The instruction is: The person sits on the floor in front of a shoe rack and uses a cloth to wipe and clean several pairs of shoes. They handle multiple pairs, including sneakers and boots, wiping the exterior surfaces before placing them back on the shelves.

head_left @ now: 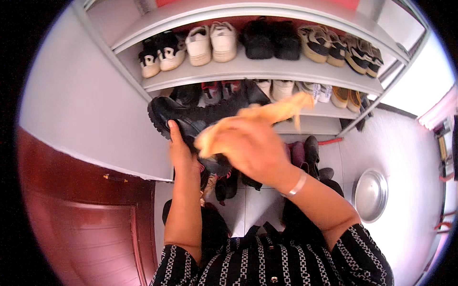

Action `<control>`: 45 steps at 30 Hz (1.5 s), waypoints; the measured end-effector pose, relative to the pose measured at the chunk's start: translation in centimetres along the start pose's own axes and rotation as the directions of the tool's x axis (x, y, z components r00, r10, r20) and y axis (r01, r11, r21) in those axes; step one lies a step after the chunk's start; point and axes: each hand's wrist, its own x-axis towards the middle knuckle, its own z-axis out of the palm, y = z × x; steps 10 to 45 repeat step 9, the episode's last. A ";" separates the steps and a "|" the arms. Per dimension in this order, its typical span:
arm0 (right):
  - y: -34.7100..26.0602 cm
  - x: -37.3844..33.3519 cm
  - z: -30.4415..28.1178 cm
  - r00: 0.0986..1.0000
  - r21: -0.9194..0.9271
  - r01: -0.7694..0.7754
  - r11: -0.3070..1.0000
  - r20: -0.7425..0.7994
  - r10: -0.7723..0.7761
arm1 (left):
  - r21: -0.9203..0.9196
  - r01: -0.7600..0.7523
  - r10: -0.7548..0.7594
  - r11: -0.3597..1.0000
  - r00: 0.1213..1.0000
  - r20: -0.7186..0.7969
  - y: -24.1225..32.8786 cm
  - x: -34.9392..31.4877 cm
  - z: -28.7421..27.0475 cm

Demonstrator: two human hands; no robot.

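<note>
A black boot with a chunky tread sole lies sideways in the air before the shelves, its toe end to the left. My left hand grips it from below, with the thumb up against its side. Over the boot's right part, my right hand is closed on a yellow-orange cloth and presses it to the boot. Both the right hand and the cloth are smeared by motion. The cloth's loose end sticks out to the upper right. Fingers of the left hand are partly hidden behind the boot.
A grey shoe rack holds several pairs of shoes on its shelves. More shoes stand on the tiled floor under and before it. A round metal basin sits on the floor at right. A dark red door is at lower left.
</note>
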 end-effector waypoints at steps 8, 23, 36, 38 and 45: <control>7.6 -2.0 -3.0 0.601 0.212 -0.786 0.581 0.487 0.634 | -0.180 0.000 0.013 0.984 0.997 0.074 1.4 0.8 -2.2; 7.8 -2.3 -3.0 0.600 0.210 -0.786 0.582 0.484 0.637 | -0.105 -0.007 0.012 0.994 0.998 0.056 1.0 0.8 -1.8; 7.8 -2.3 -3.0 0.600 0.210 -0.786 0.582 0.484 0.637 | -0.105 -0.007 0.012 0.994 0.998 0.056 1.0 0.8 -1.8; 7.8 -2.3 -3.0 0.600 0.210 -0.786 0.582 0.484 0.637 | -0.105 -0.007 0.012 0.994 0.998 0.056 1.0 0.8 -1.8; 7.8 -2.3 -3.0 0.600 0.210 -0.786 0.582 0.484 0.637 | -0.105 -0.007 0.012 0.994 0.998 0.056 1.0 0.8 -1.8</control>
